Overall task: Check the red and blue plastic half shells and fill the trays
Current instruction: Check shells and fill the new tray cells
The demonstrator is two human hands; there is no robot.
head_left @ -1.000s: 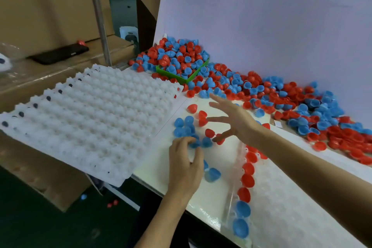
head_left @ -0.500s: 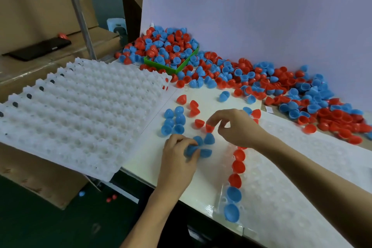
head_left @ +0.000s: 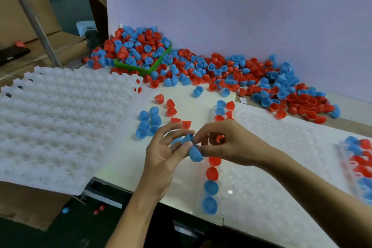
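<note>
Both hands have just come together over the tabletop [head_left: 124,159]: my left hand [head_left: 161,159] now pinches a blue half shell [head_left: 194,153], right hand [head_left: 225,145] curled round a red one [head_left: 219,138]. Checking done, I'd guess; the clear tray [head_left: 261,167] comes next.

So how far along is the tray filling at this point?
Early. Done: one column of red and blue shells along the near tray's left edge. In hand: the left hand and right hand pinch blue half shells between them; the right also holds a red shell. Left: most tray pockets, the loose shells, the big pile, the white tray stack.
</note>
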